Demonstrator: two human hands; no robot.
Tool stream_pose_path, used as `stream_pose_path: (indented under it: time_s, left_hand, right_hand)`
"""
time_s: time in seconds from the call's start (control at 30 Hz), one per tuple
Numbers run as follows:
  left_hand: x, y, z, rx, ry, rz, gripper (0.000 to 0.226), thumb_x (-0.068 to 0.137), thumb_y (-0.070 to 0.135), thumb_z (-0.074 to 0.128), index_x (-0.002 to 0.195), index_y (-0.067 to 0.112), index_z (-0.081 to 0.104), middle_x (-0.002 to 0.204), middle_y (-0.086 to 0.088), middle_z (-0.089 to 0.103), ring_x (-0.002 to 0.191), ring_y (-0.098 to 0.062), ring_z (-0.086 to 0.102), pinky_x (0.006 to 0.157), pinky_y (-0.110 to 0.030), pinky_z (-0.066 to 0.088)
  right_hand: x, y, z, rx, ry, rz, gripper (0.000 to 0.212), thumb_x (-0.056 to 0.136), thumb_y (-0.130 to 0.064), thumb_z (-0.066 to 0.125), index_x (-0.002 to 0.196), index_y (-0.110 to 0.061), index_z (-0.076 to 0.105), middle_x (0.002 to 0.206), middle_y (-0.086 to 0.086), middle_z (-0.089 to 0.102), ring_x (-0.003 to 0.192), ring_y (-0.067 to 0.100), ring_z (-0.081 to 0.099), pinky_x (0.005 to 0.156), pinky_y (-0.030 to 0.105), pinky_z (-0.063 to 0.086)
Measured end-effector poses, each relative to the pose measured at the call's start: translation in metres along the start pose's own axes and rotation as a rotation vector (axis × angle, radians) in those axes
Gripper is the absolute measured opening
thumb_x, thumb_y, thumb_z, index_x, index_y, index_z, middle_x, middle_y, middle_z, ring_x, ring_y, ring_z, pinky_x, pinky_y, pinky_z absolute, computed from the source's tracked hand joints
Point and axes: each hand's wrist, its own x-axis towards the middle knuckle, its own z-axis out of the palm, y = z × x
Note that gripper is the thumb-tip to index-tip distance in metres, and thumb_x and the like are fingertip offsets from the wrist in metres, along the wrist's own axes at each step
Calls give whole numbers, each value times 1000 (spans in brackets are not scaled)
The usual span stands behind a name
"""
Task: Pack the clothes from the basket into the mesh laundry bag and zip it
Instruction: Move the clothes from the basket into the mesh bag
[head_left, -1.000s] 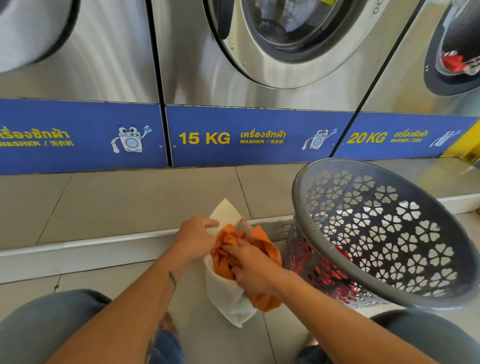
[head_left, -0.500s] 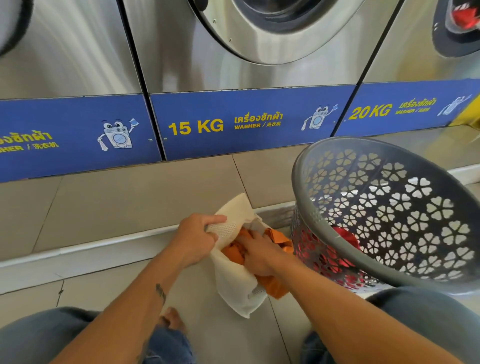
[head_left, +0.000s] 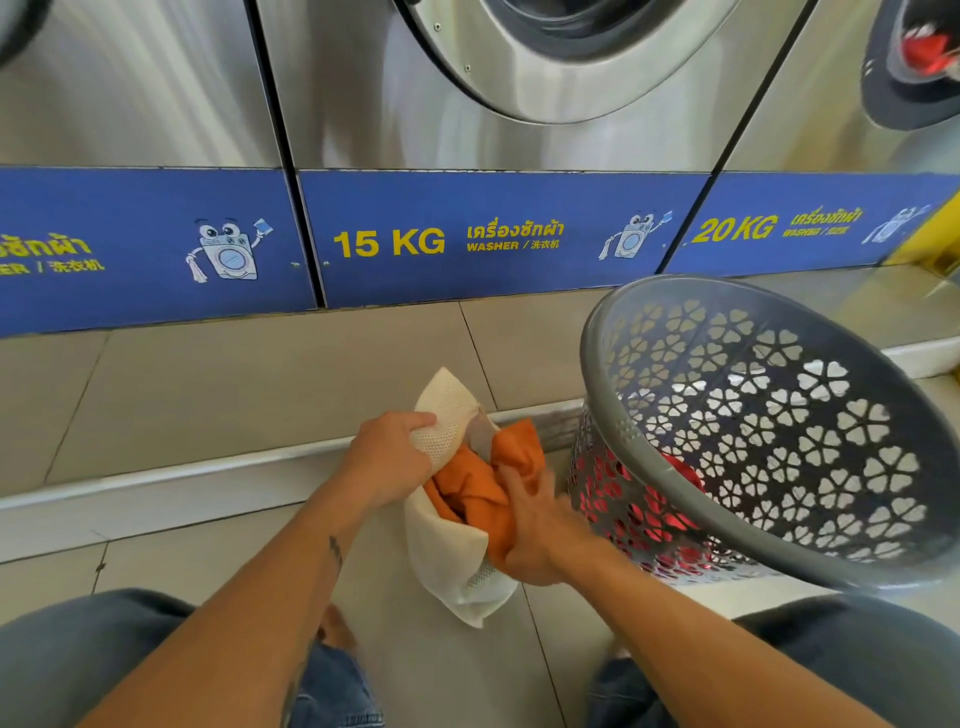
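A white mesh laundry bag (head_left: 452, 566) hangs open over the tiled floor in the middle of the view. My left hand (head_left: 387, 457) grips the bag's upper edge and holds its mouth open. An orange garment (head_left: 475, 488) is bunched in the opening, part of it still sticking out. My right hand (head_left: 535, 525) presses on the orange cloth, fingers closed on it. To the right stands a grey plastic basket (head_left: 623, 332) with flower-shaped holes, tilted toward me. Red clothing (head_left: 680, 470) shows inside it and through its holes.
Steel washing machines (head_left: 519, 130) with blue label strips line the wall ahead, above a raised tiled step (head_left: 208, 384). My knees in blue jeans (head_left: 78, 649) frame the bottom corners. A bare foot (head_left: 332, 629) shows under my left forearm.
The orange garment sits deeper in the bag than a second ago. My right hand has shifted on the cloth while my left keeps hold of the bag's edge. The view moved slightly.
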Motion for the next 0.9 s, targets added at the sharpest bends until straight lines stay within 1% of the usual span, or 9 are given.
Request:
stream_pose_path:
  time_s: [0.07, 0.17, 0.3, 0.4, 0.47, 0.6, 0.73, 0.8, 0.9]
  left_hand:
    - [-1, 1, 0, 0, -36, -4, 61, 83, 8, 60, 136, 37, 55, 145, -7, 44, 119, -30, 53, 90, -35, 53]
    - [-3, 0, -1, -21, -73, -6, 63, 84, 3, 61, 136, 38, 54, 146, -6, 43, 120, -30, 53, 81, -30, 52]
    - [-2, -1, -4, -58, -76, 2, 60, 84, 2, 61, 135, 34, 57, 146, -5, 46, 121, -27, 53, 78, -25, 46]
    - [-1, 0, -8, -111, -71, 7, 56, 84, 3, 63, 133, 30, 60, 143, -4, 51, 118, -24, 55, 79, -23, 44]
    - [-1, 0, -11, -125, -69, 16, 56, 83, 1, 62, 131, 29, 62, 140, -3, 54, 116, -22, 57, 78, -22, 44]
    - [-1, -9, -13, -116, -69, -9, 60, 82, -5, 58, 128, 32, 63, 136, -4, 56, 110, -24, 59, 76, -23, 48]
    - [2, -13, -12, -117, -40, -5, 59, 81, -5, 57, 125, 33, 66, 132, -4, 59, 102, -23, 61, 68, -21, 49]
    - [4, -11, -11, -97, -32, 8, 61, 80, -5, 55, 126, 34, 65, 133, -4, 58, 100, -22, 62, 66, -21, 51]
    - [9, -7, -11, -59, -4, 11, 63, 79, -3, 54, 129, 35, 62, 135, -4, 56, 101, -25, 61, 75, -31, 56]
  right_hand:
    - [2, 3, 2, 90, -38, -31, 85, 77, -38, 72, 147, -39, 22, 146, 12, 32, 116, 40, 57, 94, 49, 52]
    - [3, -7, -9, 0, 108, -62, 57, 83, -32, 65, 137, -31, 45, 130, 9, 55, 108, 35, 63, 86, 43, 54]
    - [5, -26, -36, 79, 288, -180, 43, 80, -22, 62, 122, -23, 53, 119, 5, 61, 100, 33, 65, 72, 36, 49]
    - [9, -39, -36, 399, 326, -362, 48, 77, -25, 51, 124, -27, 60, 123, 0, 64, 106, 27, 62, 82, 37, 53]
    - [19, -38, -16, 505, 179, -401, 55, 80, -30, 46, 134, -32, 59, 130, -1, 64, 115, 21, 60, 96, 36, 51]
    - [42, -9, 24, 265, -109, -217, 66, 90, -44, 48, 152, -47, 26, 148, 1, 52, 130, 32, 53, 110, 48, 44]
    - [50, 10, 26, 125, -91, -48, 85, 84, -64, 48, 156, -45, 7, 143, 8, 57, 121, 35, 60, 101, 49, 50]
    - [48, 8, 19, 68, -26, -5, 86, 85, -58, 54, 156, -42, 8, 141, 5, 59, 121, 34, 61, 99, 48, 52]
    - [35, 3, -4, -63, -3, 58, 66, 88, -44, 61, 148, -30, 38, 135, 1, 61, 121, 28, 61, 97, 43, 51]
